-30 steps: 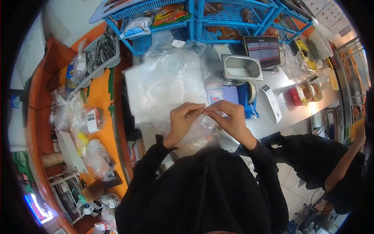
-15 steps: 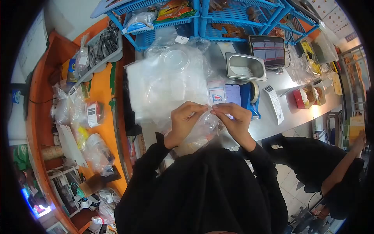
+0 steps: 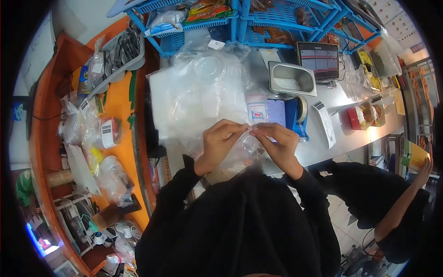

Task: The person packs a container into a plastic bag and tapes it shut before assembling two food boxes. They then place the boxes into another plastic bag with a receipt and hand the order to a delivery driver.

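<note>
A clear plastic bag hangs below my fingers, close in front of my body. My left hand pinches its top edge between thumb and fingertips. Facing it a short gap away, my right hand pinches the same edge. What sits inside the bag is mostly hidden by its folds and my hands. Beyond my left hand lies a stack of clear plastic bags with a round clear lid on top. A small printed packet and a phone lie just past my fingertips.
A blue tape dispenser, a steel container, a tablet and a receipt are on the metal counter. Blue racks stand behind. An orange shelf with bagged items is at left. A co-worker's arm shows at right.
My hands keep their pinch on the bag, almost unmoved. At the right, the co-worker's arm and the green-and-yellow item by that hand have shifted slightly.
</note>
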Demonstrator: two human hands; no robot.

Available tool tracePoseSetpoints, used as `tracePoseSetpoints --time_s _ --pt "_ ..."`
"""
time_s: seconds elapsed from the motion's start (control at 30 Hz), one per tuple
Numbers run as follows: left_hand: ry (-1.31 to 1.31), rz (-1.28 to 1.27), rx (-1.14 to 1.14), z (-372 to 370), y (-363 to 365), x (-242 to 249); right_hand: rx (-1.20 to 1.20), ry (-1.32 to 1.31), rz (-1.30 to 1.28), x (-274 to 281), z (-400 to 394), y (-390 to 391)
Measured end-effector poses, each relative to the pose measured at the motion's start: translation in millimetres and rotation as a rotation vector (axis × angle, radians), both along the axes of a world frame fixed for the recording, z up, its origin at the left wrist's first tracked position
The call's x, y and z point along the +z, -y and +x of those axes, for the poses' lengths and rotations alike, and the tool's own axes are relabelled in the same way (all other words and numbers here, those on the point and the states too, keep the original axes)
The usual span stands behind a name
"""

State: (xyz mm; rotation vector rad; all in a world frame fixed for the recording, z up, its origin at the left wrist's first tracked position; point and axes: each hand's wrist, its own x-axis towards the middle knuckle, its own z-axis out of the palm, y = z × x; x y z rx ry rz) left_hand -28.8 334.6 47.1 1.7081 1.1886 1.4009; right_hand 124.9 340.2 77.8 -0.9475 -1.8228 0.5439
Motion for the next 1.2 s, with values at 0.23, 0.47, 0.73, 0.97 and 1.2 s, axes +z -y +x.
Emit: tracePoseSetpoints --time_s 0.23,0.47,0.73,0.97,1.2 --pt "0.030 0.017 -0.067 -2.3 -0.8 3.6 0.031 0.008 -0.067 -0.7 -2.7 -2.8" --pt "0.474 -0.515 -0.373 -6.7 -8.3 -8.6 0.288 0.152 -0.239 18.9 14.8 -21.8" --pt "0.322 -0.529 -0.563 -4.8 -12.1 -4.3 0.158 0.276 0.047 5.5 38.4 -33.2" --pt "0.068 -0.422 -0.396 -50.9 24.2 -9.6 0.278 0.347 -0.228 -30.7 34.4 -7.5" --pt "-0.640 -0.269 -0.101 -56.5 77.7 -44.4 0.076 0.294 -0.264 -30.8 12.6 -31.8"
